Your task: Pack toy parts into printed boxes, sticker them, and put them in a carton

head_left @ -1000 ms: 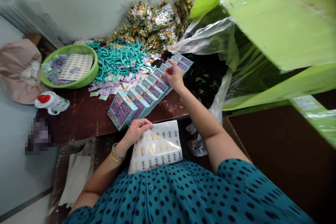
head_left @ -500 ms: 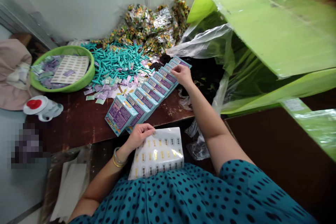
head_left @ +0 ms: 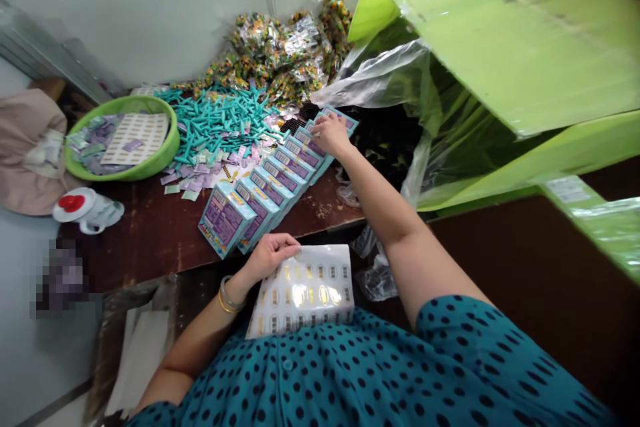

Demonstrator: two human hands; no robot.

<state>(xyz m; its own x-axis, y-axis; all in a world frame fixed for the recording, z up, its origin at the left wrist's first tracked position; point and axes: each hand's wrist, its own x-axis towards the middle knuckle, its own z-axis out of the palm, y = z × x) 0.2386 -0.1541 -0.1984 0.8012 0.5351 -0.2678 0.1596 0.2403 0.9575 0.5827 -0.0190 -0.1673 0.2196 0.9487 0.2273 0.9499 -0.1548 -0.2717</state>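
Observation:
My left hand [head_left: 273, 257] pinches the upper left corner of a white sheet of stickers [head_left: 310, 290] with gold and dark oval prints. The sheet rests against my lap. A slanting row of light-blue and purple boxes [head_left: 227, 217] stands on the table, overlapping one another with their printed sides up. At the far end of that row, my right hand [head_left: 331, 133] lies on one of the boxes with its fingers a little apart. Whether a small sticker is under those fingertips is hidden.
Behind the boxes lie a heap of teal sticks [head_left: 225, 117], small purple packets [head_left: 193, 177] and bagged colourful pieces [head_left: 295, 53]. A green basket [head_left: 173, 143] and a lidded mug [head_left: 90, 209] are at left. A large green carton [head_left: 475, 33] with plastic lining occupies the right.
My right hand has shifted slightly left and lowered from a pinch onto a box near the row's far end, its fingers spreading. My left hand still holds the sticker sheet.

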